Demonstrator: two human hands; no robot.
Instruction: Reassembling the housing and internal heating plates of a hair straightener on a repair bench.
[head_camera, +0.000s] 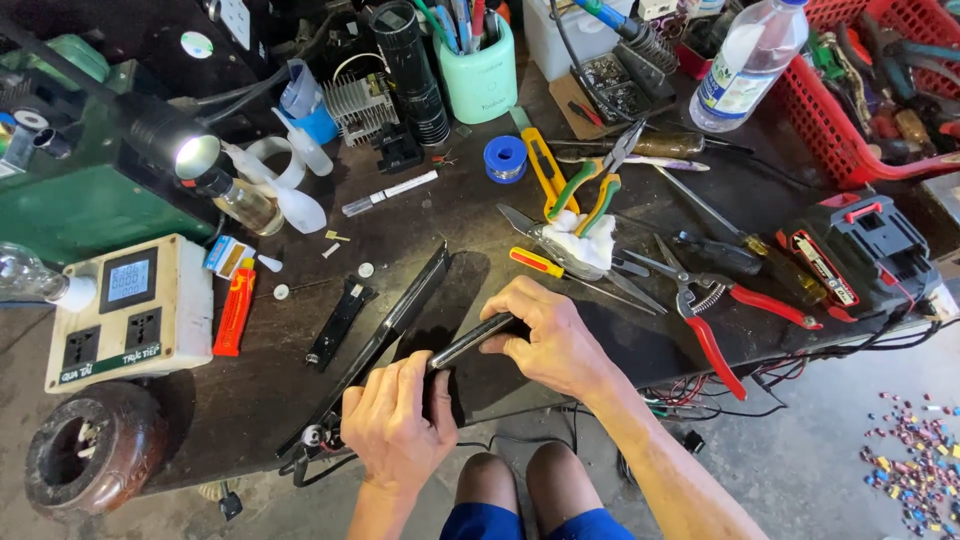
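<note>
Both hands are clamped on a slim dark phone (470, 342) at the near edge of the bench (250, 400), right above the knees. Left hand (397, 422) covers its lower end, so that part is hidden; right hand (548, 340) wraps the upper end, and only the shiny edge between them shows. Can't tell which face is up. Its long axis runs from lower left to upper right. Just left of it a long black panel (385, 335) leans on roughly the same diagonal, its bottom end lost behind the left hand. Red pruners (720, 310) and a yellow screwdriver (550, 266) crowd the right side; bare bench sits between the panel and the orange lighter (235, 310).
</note>
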